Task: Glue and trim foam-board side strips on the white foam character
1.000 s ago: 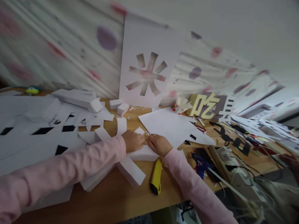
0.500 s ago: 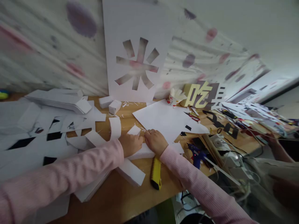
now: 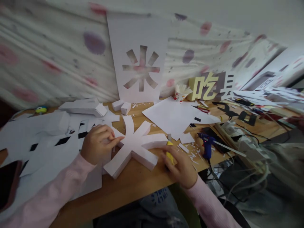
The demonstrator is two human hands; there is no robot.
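Observation:
A white three-dimensional paper character with several spread arms (image 3: 133,139) lies on the wooden table in front of me. At its left side is my left hand (image 3: 101,142), fingers curled and thumb pointing towards the character's left arm. Whether anything is inside those fingers is hidden. My right hand (image 3: 179,164) is wrapped around a yellow utility knife (image 3: 170,155), just right of the character's right-hand arms. The knife's tip end points away from me. A large white sheet (image 3: 166,114) lies beyond the character.
A blue glue gun (image 3: 206,144) and a power strip (image 3: 230,129) lie to the right, with cables trailing. White cut-out sheets (image 3: 47,148) cover the left. A board with a cut-out character (image 3: 116,63) leans at the back, beside a paper cup (image 3: 181,95) and yellow lettering (image 3: 205,87).
My hands were together on the white piece; they are now apart. The utility knife, lying on the table before, is now in my right hand. The character's spread arms are now uncovered.

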